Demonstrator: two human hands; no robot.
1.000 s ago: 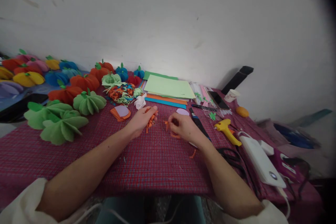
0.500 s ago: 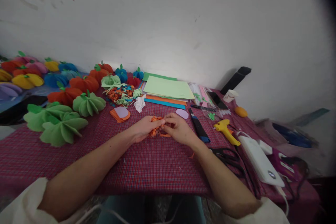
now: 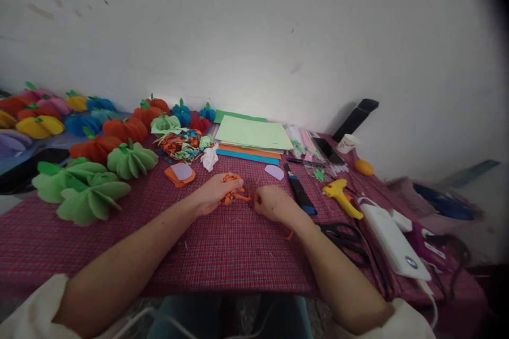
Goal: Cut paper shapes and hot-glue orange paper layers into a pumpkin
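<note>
My left hand is closed around a bunch of crumpled orange paper scraps, held low over the checked tablecloth. One loose strip sticks out of the bunch towards the right. My right hand is just right of that strip, low over the cloth, with its fingers curled in; whatever they hold is hidden. A lilac paper oval lies beyond my right hand. Orange paper pieces topped by a lilac one lie to the left, near a crumpled white tissue.
Paper pumpkins crowd the left side. Behind my hands are a pile of shredded scraps and stacked coloured paper. On the right lie a cutter knife, scissors, a yellow glue gun and a white power bank.
My hands have come apart. The right one has moved slightly right and away from the orange scraps, its fingers curling in; the left one keeps the scraps and has shifted slightly left.
</note>
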